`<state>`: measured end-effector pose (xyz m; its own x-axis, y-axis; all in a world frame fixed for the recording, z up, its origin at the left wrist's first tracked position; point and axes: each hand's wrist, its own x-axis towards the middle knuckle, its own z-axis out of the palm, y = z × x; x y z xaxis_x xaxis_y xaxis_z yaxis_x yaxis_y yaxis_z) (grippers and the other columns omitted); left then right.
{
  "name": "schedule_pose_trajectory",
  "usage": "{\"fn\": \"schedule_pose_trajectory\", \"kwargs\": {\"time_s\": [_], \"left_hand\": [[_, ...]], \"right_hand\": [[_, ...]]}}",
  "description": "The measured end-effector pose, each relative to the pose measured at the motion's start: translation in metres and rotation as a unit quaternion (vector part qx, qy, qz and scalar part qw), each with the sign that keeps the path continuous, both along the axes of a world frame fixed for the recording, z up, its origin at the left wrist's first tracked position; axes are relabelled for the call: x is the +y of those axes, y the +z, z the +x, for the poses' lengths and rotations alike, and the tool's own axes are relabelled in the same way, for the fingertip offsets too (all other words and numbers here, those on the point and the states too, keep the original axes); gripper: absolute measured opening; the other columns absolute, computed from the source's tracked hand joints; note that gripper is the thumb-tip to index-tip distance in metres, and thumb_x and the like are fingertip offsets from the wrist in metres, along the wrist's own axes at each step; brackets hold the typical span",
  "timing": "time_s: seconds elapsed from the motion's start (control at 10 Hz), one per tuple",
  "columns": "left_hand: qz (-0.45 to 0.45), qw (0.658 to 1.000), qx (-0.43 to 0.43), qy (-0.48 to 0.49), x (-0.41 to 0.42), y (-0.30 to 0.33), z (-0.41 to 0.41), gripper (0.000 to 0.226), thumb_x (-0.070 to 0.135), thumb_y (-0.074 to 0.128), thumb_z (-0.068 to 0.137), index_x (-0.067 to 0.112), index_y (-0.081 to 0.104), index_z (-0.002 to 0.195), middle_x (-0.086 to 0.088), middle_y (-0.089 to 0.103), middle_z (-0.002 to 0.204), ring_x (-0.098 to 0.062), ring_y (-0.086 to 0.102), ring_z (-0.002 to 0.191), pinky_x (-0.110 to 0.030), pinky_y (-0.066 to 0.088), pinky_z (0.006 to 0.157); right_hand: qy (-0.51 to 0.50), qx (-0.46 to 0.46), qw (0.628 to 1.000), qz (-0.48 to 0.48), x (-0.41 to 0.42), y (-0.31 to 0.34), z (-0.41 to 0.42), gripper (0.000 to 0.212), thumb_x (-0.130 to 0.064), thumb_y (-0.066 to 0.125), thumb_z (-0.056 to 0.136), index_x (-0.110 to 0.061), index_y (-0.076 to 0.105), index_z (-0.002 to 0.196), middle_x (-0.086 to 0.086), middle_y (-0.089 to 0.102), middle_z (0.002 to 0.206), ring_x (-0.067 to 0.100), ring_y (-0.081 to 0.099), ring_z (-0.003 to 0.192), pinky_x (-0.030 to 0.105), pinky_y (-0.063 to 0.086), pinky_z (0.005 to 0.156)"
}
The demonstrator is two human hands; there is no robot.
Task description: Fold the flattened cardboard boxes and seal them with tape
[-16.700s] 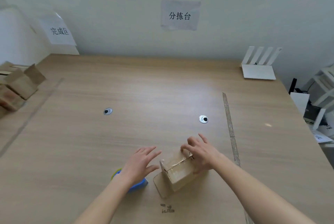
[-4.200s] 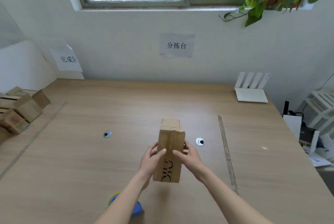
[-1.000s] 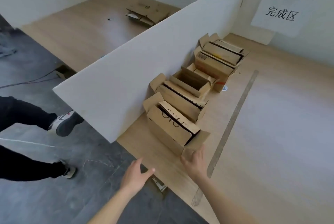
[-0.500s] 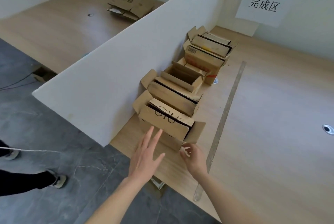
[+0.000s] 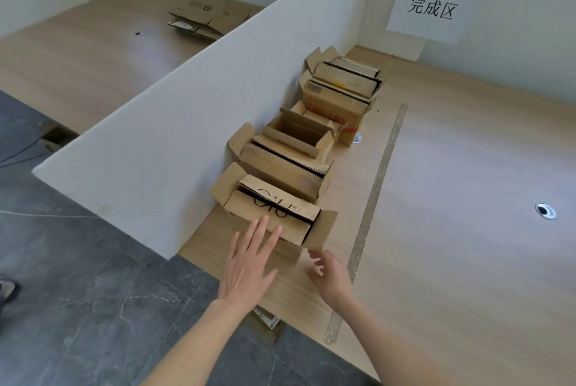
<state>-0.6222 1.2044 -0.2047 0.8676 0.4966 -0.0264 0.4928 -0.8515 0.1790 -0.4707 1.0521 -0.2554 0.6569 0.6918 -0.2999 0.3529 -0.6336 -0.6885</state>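
Against the white divider (image 5: 187,124), at the near end of the row of finished boxes on the bench (image 5: 452,198), sits my folded box (image 5: 274,217), my left hand (image 5: 247,264) flat against it (likely squaring it up) and my right hand (image 5: 330,276) loose and empty just beside its flap.

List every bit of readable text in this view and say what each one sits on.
"完成区": on the white paper sign taped to the wall.
Large black letters, partly cut off, not surely readable: on the top flap of the nearest box.
Barcode and red print, too small to read: on the far box.
Label print, blurred: on the flattened cardboard beyond the divider.
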Motion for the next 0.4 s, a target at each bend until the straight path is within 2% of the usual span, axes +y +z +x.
{"fn": "schedule_pose_trajectory", "kwargs": {"time_s": [0.2, 0.4], "left_hand": [[0.017, 1.0, 0.006, -0.007, -0.005, 0.022, 0.005, 0.093, 0.045, 0.062, 0.091, 0.036, -0.002, 0.158, 0.001, -0.014, 0.166, -0.019, -0.007, 0.152, -0.046, 0.008, 0.123], [0.036, 0.999, -0.016, -0.018, -0.021, 0.071, 0.021, 0.087, 0.041, 0.064, 0.09, 0.033, 0.01, 0.157, 0.0, 0.004, 0.165, -0.018, 0.005, 0.152, -0.04, 0.006, 0.121]], "right_hand": [[-0.001, 0.008, 1.0, -0.011, -0.023, 0.026, 0.008, 0.043, -0.022, 0.066, 0.097, -0.023, 0.056, 0.138, -0.01, 0.059, 0.131, 0.009, 0.058, 0.111, 0.027, 0.049, 0.097], [0.004, -0.012, 1.0, -0.022, -0.06, 0.075, 0.025, 0.048, -0.026, 0.065, 0.097, -0.023, 0.05, 0.143, -0.006, 0.053, 0.141, 0.012, 0.053, 0.126, 0.026, 0.044, 0.104]]}}
